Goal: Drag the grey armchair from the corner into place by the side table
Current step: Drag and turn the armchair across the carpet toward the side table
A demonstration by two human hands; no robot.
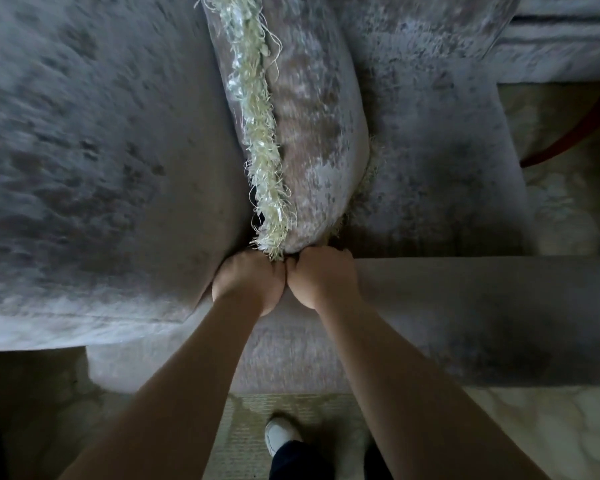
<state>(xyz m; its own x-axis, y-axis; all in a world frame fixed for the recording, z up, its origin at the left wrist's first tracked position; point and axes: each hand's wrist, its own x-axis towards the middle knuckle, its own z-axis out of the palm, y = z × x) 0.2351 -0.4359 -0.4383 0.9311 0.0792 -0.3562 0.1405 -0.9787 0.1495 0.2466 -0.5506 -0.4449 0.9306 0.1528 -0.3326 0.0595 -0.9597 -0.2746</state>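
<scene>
The grey velvet armchair (84, 168) fills most of the head view, seen from straight above. Its low padded side (465, 306) runs across in front of me. A grey cushion with a pale fringe (312, 133) stands on edge in the seat. My left hand (248, 282) and my right hand (321, 278) are pressed side by side where the cushion's near end meets the padded side. Both are closed, with fingers curled down into the upholstery and hidden. Whether they also catch the cushion's end, I cannot tell.
My foot in a white shoe (279, 434) stands on a beige mat (291, 407) just below the chair. Pale patterned floor (534, 427) shows at the right. A red curved strip (575, 133) lies on the floor at the right, and another grey upholstered piece (561, 46) sits at the top right.
</scene>
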